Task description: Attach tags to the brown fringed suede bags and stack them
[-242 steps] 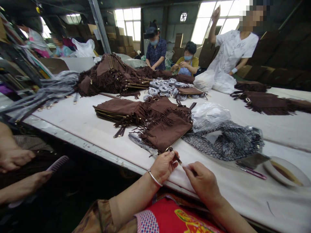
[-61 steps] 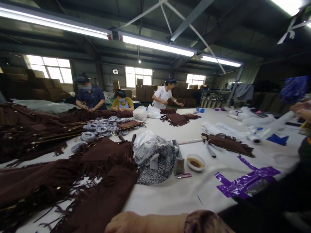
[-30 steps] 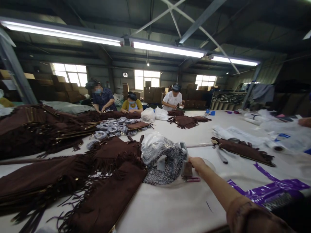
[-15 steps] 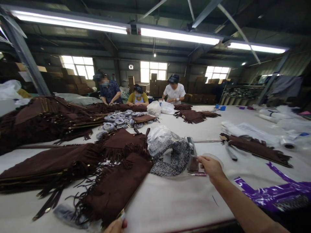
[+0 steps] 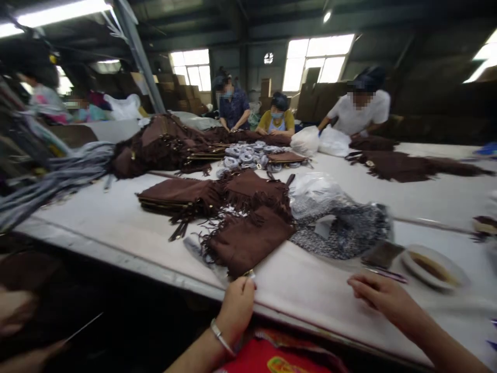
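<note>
My left hand (image 5: pixel 236 303), wearing a bangle, pinches the near corner of a dark brown fringed bag (image 5: pixel 250 241) by its gold zip end at the table's front edge. The bag lies flat, fringe pointing left. My right hand (image 5: pixel 382 295) hovers over the table with fingers pressed together; whatever may be between them is too small to make out. Just beyond it are purple-handled thread snips (image 5: pixel 390 274), a small dark brown piece (image 5: pixel 382 255) and a shallow clear dish (image 5: pixel 458 280) with something brown inside.
A stack of brown bags (image 5: pixel 174 191) lies left, before a large brown heap (image 5: pixel 155 145). Grey coiled straps (image 5: pixel 246 155) lie mid-table. Speckled fabric (image 5: pixel 349 233) in clear plastic sits centre-right. Several people work around the table; another person's hand (image 5: pixel 15 311) shows lower left.
The view has swung left and closer to the table edge. My right hand has drawn back from beside the dish and small brown piece. My left hand still grips the bag's corner.
</note>
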Demonstrator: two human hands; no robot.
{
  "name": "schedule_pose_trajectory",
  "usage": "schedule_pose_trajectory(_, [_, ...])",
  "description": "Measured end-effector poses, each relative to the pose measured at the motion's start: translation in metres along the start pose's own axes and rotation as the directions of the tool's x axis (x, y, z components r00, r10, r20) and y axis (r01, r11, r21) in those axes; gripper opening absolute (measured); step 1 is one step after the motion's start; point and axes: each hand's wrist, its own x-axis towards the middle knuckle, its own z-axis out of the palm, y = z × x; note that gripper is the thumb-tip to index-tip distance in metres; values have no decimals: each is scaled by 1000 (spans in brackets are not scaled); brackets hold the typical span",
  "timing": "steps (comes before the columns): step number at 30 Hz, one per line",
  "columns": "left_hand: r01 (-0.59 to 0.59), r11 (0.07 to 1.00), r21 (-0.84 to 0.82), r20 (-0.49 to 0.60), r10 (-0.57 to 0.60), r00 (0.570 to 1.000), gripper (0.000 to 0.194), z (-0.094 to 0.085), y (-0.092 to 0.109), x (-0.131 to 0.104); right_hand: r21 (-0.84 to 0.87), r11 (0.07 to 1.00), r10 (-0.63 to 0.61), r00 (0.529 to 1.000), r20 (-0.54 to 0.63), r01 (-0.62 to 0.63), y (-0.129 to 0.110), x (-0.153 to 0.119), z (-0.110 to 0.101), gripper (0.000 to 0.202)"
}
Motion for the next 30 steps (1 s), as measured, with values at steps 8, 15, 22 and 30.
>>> schedule_pose_trajectory(8, [-263, 894, 364, -7, 285, 959, 33, -4, 0, -20, 197, 949, -312, 813, 491, 245, -119, -13, 134, 32])
schedule_pose_trajectory(15, [-347, 778, 524, 72, 366, 928, 32, -10, -7, -23, 107, 986, -164, 844, 511, 127, -134, 5, 179, 39])
schedule_pose_trajectory(22, [-362, 711, 603, 127, 362, 923, 31, -9, -15, -23, -54, 996, -38, 869, 494, 75, -128, 13, 185, 39])
schedule_pose_trajectory(30, [-358, 661, 659, 140, 359, 923, 26, -8, -23, -23, -205, 976, 23, 908, 418, 69, -131, 15, 197, 24])
